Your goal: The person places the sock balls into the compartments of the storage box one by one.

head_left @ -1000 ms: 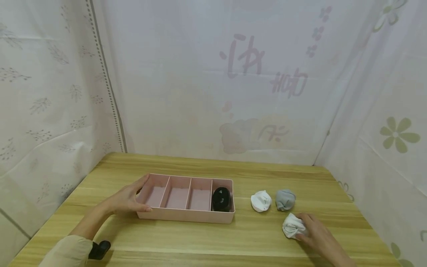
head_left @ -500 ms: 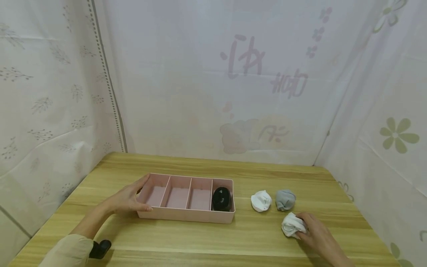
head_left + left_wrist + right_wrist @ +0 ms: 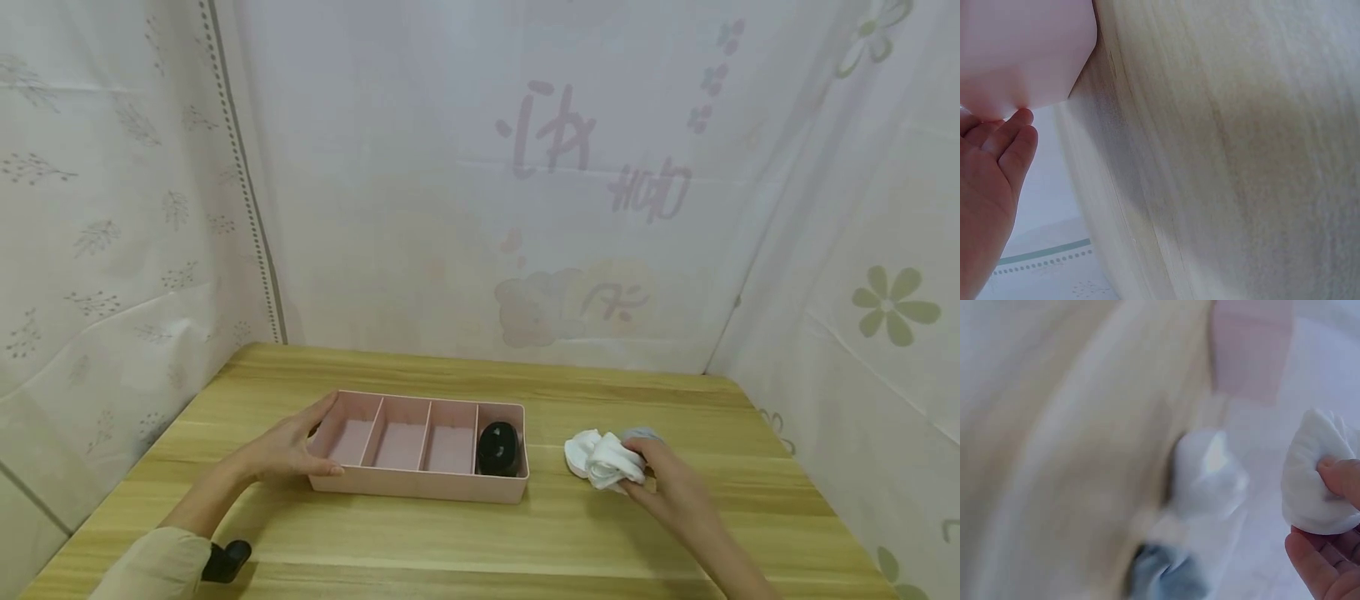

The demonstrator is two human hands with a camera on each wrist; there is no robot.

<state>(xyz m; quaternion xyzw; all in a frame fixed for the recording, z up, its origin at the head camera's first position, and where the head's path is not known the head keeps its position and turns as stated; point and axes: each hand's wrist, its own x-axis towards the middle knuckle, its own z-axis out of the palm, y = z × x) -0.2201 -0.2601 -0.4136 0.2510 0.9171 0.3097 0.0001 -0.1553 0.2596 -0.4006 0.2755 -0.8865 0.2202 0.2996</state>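
My left hand (image 3: 288,446) grips the left end of a pink divided box (image 3: 412,486), thumb at the front wall and fingers at the far corner. A black rounded bundle (image 3: 498,448) sits in the box's rightmost compartment; the other compartments hold nothing. My right hand (image 3: 672,492) pinches a rolled white sock (image 3: 615,462), raised off the table in the right wrist view. Behind it in the head view lie another white sock ball (image 3: 577,450) and a grey sock ball (image 3: 643,433), both partly covered. The right wrist view shows this grey sock ball (image 3: 1169,575) blurred.
A wooden table (image 3: 420,550) bears everything. Patterned white curtains (image 3: 420,208) close off its back and both sides. A small black object (image 3: 227,560) is at the left sleeve (image 3: 153,567).
My right hand has lifted the white sock from the table and carried it left and away from me, in front of the other two sock balls. My left hand has stayed on the box.
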